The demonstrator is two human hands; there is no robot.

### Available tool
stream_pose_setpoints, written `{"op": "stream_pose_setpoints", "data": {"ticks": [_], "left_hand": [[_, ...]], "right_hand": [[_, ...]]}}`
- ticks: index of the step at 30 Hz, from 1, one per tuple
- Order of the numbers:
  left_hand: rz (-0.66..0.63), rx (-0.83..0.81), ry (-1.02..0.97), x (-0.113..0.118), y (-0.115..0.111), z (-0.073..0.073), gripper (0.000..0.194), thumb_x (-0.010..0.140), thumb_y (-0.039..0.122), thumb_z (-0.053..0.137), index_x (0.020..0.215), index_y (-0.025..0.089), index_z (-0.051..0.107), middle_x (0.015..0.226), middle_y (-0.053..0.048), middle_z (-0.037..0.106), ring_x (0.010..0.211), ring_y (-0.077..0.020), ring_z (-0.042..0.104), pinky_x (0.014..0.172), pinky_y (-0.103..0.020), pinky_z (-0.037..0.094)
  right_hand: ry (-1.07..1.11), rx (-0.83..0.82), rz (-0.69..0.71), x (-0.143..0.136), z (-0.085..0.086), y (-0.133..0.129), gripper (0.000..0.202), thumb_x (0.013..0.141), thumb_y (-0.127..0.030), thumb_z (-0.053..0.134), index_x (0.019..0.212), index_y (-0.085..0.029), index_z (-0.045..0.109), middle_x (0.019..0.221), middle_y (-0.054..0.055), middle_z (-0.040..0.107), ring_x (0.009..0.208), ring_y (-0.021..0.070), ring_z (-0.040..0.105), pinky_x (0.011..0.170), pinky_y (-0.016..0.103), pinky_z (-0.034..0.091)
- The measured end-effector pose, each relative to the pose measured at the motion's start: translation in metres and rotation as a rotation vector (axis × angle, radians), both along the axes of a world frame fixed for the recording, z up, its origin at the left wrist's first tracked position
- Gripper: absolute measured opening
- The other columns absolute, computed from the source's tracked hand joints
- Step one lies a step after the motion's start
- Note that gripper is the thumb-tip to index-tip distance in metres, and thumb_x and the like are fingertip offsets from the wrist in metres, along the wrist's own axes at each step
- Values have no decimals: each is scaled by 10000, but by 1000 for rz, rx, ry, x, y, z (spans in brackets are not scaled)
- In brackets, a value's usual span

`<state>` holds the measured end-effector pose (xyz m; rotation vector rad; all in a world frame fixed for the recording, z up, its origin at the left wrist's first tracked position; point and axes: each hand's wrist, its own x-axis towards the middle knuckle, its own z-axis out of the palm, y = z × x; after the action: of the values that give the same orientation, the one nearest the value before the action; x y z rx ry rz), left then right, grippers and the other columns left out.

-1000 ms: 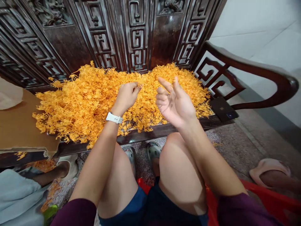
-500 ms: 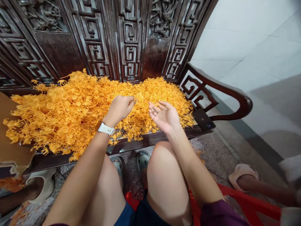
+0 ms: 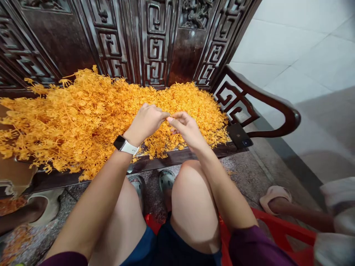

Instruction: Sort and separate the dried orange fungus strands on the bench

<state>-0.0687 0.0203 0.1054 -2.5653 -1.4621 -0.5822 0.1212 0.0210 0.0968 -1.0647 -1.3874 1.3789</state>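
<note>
A large heap of orange, spidery artificial flower pieces [image 3: 91, 111] covers the seat of a dark wooden bench [image 3: 149, 162]. My left hand [image 3: 149, 120], with a white-strapped watch [image 3: 126, 145] on its wrist, is held over the heap with thumb and fingers pinched together. Facing it, my right hand [image 3: 187, 129] has its thumb brought up to its curled fingers. The fingertips of both hands meet above the middle of the heap. Anything between them is too small or hidden to make out.
A black phone [image 3: 240, 136] lies at the bench's right end, below the curved armrest [image 3: 277, 111]. Torn cardboard [image 3: 16, 171] is at the left. Other people's feet in pale clogs [image 3: 48, 207] show on both sides. A red plastic stool [image 3: 288, 232] is beneath me.
My right hand has turned from an open, upward palm to a pinch and moved left to meet my left fingertips. My left hand stays pinched. The view has shifted slightly.
</note>
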Motion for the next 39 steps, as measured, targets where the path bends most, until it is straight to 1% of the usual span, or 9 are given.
{"op": "stream_pose_setpoints", "data": {"ticks": [7, 15, 18, 21, 24, 30, 33, 35, 39], "left_hand": [[35, -37, -93, -16, 7, -2, 331, 1028, 197, 546, 1228, 252, 804, 1048, -101, 810, 1001, -272, 709, 926, -427, 461], [55, -86, -280, -13, 18, -4, 373, 994, 145, 507, 1095, 273, 843, 1032, -57, 821, 1006, -231, 705, 998, -420, 478], [128, -74, -299, -26, 26, -11, 375, 965, 133, 512, 1069, 262, 848, 983, -79, 815, 965, -244, 707, 958, -416, 495], [303, -82, -288, -53, 35, -20, 367, 934, 114, 512, 1004, 230, 853, 890, -107, 799, 902, -257, 711, 874, -394, 512], [353, -87, -342, -72, 37, -24, 371, 940, 138, 505, 1052, 231, 846, 930, -104, 804, 931, -262, 713, 887, -394, 517], [263, -95, -331, -53, 28, -20, 363, 964, 172, 500, 1046, 248, 845, 943, -90, 805, 944, -258, 714, 924, -420, 507], [236, -72, -279, -40, 26, -18, 379, 970, 161, 495, 1086, 258, 842, 953, -94, 805, 939, -260, 714, 926, -436, 496], [205, -46, -245, -33, 24, -17, 383, 982, 160, 493, 1116, 267, 835, 966, -89, 806, 952, -261, 711, 931, -444, 486], [123, -14, -187, -17, 17, -12, 349, 1010, 183, 504, 1112, 258, 829, 970, -87, 805, 982, -267, 702, 967, -465, 457]], "right_hand": [[-31, 108, 51, 3, -10, 6, 432, 861, -603, 791, 836, -215, 600, 661, -20, 623, 567, 104, 517, 562, 273, 404], [-46, 478, 38, -11, 1, -2, 371, 945, -541, 737, 817, -223, 594, 672, -26, 566, 609, 114, 510, 611, 285, 424], [18, 442, 85, -9, 8, -12, 366, 917, -556, 763, 829, -231, 621, 697, -18, 575, 584, 112, 517, 563, 280, 429], [60, 354, 265, -6, 20, -34, 320, 918, -525, 771, 853, -228, 673, 750, 1, 616, 556, 103, 534, 510, 271, 442], [125, 232, 381, -6, 31, -44, 255, 914, -468, 790, 906, -232, 693, 782, 9, 659, 572, 108, 573, 522, 262, 482], [597, -317, -143, 6, 13, 8, 290, 1049, -507, 483, 989, -238, 574, 960, 66, 735, 631, 127, 576, 536, 257, 532], [634, -568, -178, 13, 0, 24, 245, 1061, -358, 422, 933, -210, 568, 768, 27, 653, 549, 99, 502, 496, 216, 469], [575, -523, -103, 12, -3, 22, 191, 1031, -320, 498, 924, -197, 597, 698, -11, 590, 521, 81, 461, 493, 204, 430], [241, -118, -10, 0, -5, 12, 199, 922, -383, 747, 895, -213, 646, 732, -26, 609, 525, 74, 457, 489, 225, 364]]}}
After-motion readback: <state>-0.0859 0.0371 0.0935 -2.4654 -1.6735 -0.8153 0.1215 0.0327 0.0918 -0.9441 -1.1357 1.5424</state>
